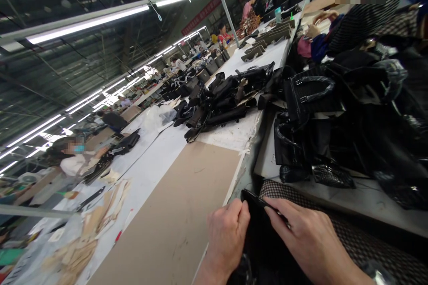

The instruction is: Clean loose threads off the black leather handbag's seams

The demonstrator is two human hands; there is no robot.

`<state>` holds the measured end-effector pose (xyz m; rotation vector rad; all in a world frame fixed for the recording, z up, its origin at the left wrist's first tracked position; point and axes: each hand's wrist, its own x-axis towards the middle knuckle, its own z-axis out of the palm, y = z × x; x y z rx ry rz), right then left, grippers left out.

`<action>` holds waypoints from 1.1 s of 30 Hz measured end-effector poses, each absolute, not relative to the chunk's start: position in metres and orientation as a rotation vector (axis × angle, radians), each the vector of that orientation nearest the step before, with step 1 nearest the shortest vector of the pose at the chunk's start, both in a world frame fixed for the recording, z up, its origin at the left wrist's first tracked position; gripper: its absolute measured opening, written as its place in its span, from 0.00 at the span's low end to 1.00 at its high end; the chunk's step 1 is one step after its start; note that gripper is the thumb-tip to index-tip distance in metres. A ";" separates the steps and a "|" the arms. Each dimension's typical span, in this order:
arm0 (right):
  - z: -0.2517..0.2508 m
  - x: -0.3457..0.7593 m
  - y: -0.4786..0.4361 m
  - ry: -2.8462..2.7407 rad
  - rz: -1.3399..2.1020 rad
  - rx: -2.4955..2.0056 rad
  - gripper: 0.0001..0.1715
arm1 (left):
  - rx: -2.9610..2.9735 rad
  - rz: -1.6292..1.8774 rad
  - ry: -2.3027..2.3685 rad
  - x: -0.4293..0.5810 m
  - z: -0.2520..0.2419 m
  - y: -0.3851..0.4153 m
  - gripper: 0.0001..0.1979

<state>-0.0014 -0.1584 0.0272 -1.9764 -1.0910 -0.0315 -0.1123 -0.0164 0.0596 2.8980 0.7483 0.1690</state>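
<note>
A black leather-like bag [260,245] hangs in front of me at the table's edge, its top rim toward me and its lower part cut off by the frame. My left hand [227,234] is closed in a fist around the left side of the rim, thumb pressed on the fingers. With thumb and fingers, my right hand [302,234] pinches the rim's right side. A dark strip of the rim [249,196] runs between the two hands. Checked cloth [364,240] lies under and beside my right forearm.
A beige board [187,191] covers the near table; beyond it lie piled black bags [224,98]. More black bags with handles [310,111] crowd the right bench. Tan strips [100,213] and a red-tipped tool [118,235] lie left. Co-workers sit at the left and upper right.
</note>
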 end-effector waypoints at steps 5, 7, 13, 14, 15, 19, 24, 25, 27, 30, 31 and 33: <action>0.025 0.005 -0.164 -1.068 0.122 -1.954 0.19 | 2.700 0.280 0.602 -0.099 0.076 -0.006 0.11; 0.025 0.007 -0.167 -1.072 0.144 -1.930 0.19 | 2.582 0.276 0.380 -0.089 0.084 0.003 0.21; 0.028 0.013 -0.178 -1.061 0.137 -1.882 0.16 | 2.322 0.161 -0.054 -0.064 0.080 0.017 0.06; 0.028 0.013 -0.179 -1.060 0.136 -1.880 0.16 | 2.323 0.194 -0.097 -0.061 0.076 0.016 0.05; 0.028 0.014 -0.180 -1.056 0.135 -1.883 0.16 | 2.335 0.229 -0.133 -0.060 0.073 0.013 0.05; 0.029 0.016 -0.181 -1.033 0.126 -1.902 0.19 | 2.419 0.340 -0.151 -0.056 0.064 0.000 0.08; 0.030 0.020 -0.181 -1.019 0.168 -1.909 0.20 | 2.181 0.073 0.115 -0.051 0.072 0.004 0.07; 0.029 0.021 -0.181 -1.014 0.178 -1.914 0.20 | 2.106 -0.010 0.161 -0.050 0.076 0.008 0.05; 0.027 0.023 -0.182 -0.994 0.197 -1.929 0.20 | 2.032 -0.109 0.219 -0.051 0.083 0.013 0.08; 0.023 0.027 -0.183 -0.957 0.249 -1.939 0.18 | 2.181 -0.106 0.253 -0.055 0.090 0.014 0.12; 0.022 0.028 -0.184 -0.950 0.273 -1.936 0.18 | 2.271 -0.074 0.245 -0.057 0.091 0.013 0.10; 0.021 0.029 -0.185 -0.941 0.312 -1.929 0.18 | 2.415 0.018 0.193 -0.060 0.089 0.010 0.09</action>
